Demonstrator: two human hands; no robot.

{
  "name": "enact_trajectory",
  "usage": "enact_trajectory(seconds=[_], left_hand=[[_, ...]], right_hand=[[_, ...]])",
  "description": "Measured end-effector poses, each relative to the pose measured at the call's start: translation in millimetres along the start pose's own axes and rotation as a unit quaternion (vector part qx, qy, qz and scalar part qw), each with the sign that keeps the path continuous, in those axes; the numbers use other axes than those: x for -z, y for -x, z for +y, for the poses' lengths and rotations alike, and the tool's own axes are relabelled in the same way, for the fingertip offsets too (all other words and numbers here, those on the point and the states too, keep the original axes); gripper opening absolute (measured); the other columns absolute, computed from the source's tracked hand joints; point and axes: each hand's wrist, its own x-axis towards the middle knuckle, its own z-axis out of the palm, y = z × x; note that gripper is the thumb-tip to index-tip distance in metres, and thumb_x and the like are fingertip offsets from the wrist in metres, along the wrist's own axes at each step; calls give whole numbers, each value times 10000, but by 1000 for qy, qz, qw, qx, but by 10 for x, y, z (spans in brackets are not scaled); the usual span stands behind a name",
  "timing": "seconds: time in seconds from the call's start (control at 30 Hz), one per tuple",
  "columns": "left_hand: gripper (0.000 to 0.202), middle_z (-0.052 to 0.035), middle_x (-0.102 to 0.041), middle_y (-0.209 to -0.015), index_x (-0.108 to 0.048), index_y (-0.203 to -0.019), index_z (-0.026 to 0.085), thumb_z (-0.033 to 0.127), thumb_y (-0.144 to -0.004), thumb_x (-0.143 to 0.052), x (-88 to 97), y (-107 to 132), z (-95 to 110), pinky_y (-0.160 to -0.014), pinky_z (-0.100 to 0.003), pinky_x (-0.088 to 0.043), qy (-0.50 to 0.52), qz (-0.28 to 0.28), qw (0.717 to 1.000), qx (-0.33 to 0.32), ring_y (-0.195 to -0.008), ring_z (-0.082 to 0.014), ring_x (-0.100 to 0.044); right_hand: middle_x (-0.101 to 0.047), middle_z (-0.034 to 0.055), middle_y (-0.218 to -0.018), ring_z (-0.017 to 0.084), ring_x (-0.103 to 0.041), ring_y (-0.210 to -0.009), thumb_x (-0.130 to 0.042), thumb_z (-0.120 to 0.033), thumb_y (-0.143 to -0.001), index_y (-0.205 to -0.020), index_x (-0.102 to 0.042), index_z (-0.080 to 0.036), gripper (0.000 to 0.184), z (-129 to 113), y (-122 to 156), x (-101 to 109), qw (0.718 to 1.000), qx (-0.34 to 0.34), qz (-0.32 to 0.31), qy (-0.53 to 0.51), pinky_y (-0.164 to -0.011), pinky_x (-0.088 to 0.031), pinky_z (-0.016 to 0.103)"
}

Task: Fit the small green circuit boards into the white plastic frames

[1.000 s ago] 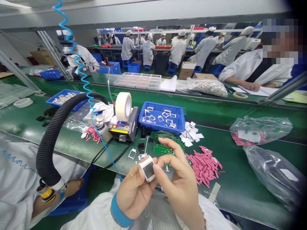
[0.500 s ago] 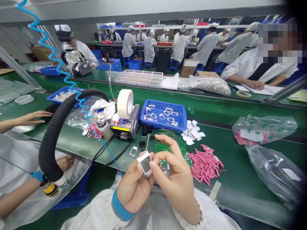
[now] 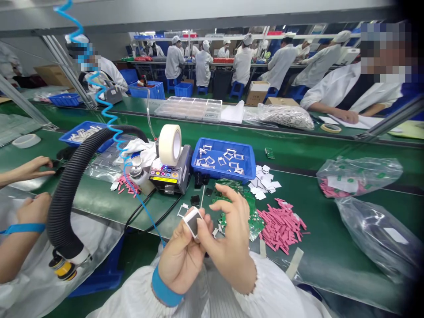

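Observation:
A small white-framed display with a dark grey screen is tilted up between my hands. My left hand is closed on it, fingers and thumb around its lower and left sides. The thumb of my right hand presses on its right edge; the index and another finger are curved and raised apart from it. On the bench just beyond lie a loose white frame, black square pieces and green circuit boards, partly hidden by my right hand.
A blue tray holds several white frames. A tape dispenser stands left of it. White square pads and pink strips lie to the right, plastic bags beyond. A black hose arches before a co-worker's arms at left.
Both my hands and the display have shifted slightly left and up in view. The right index finger has come off the frame's edge. The co-worker's hands at left have moved.

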Motion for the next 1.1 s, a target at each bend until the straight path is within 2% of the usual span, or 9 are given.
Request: enact_trajectory(seconds=[0.13,0.27,0.37,0.47,0.7,0.8,0.87,0.97,1.1], left_hand=[[188,40,-727,-985,-692,-922,299,248,-821,-543,111,-9,107,-905,-229,-444,-6,54,998,28,-1004,-105,-612],[159,24,-738,-926,-708,-883,290,268,-789,-582,326,-18,196,-843,-239,-475,-58,107,991,55,-908,-117,-641],[142,-16,-738,-858,-724,-846,228,220,-715,-669,463,22,196,-806,-238,-476,-158,100,982,43,-811,-130,-645],[160,-45,-725,-778,-730,-816,169,224,-666,-716,512,81,166,-763,-256,-481,-236,65,966,77,-755,-147,-633],[351,-64,-705,-965,-685,-1002,216,324,-669,-710,532,69,98,-789,-263,-486,-173,59,980,84,-886,-166,-624],[314,-49,-715,-937,-687,-998,248,307,-689,-694,587,44,98,-733,-244,-506,-140,79,985,68,-839,-155,-642],[324,-45,-714,-887,-672,-1033,254,317,-715,-668,603,35,115,-761,-278,-511,-136,73,986,65,-834,-171,-648],[346,-31,-698,-832,-633,-1099,261,340,-763,-612,579,26,138,-793,-330,-508,-142,55,985,77,-789,-173,-652],[371,-37,-692,-812,-635,-1086,231,353,-736,-639,517,6,117,-694,-287,-513,-149,20,985,85,-676,-137,-634]], right_hand=[[-385,111,-1384,296,-211,-1317,-427,-392,-862,-1245,-442,-160,448,87,151,-83,960,222,-133,104,-1076,-20,522],[-228,177,-1459,415,-120,-1322,-354,-520,-873,-1339,-334,-63,654,219,343,-78,915,268,-274,127,-1025,-90,621],[-285,165,-1440,351,-180,-1331,-367,-368,-910,-1318,-361,-88,494,327,427,-42,925,243,-280,84,-1028,-146,608],[-565,77,-1241,186,-424,-1211,-406,-222,-904,-1174,-485,-131,296,397,454,-64,951,207,-231,8,-1103,-87,501],[-704,-53,-930,82,-586,-932,-463,-101,-864,-926,-558,-180,138,362,482,-151,963,233,-109,-79,-1105,-151,422],[-692,-34,-985,112,-574,-963,-488,-253,-885,-960,-567,-193,125,423,441,-71,959,229,-153,-68,-1045,-267,396],[-679,-31,-1005,124,-574,-950,-499,-350,-872,-977,-579,-227,181,558,365,-19,962,146,-229,3,-938,-374,338],[-672,29,-980,151,-598,-879,-508,-303,-865,-1016,-598,-217,196,874,201,-41,938,-3,-308,157,-771,-442,285],[-683,98,-771,226,-636,-702,-616,-251,-784,-1082,-609,-173,308,1255,43,-275,909,-46,-344,229,-600,-445,300]])
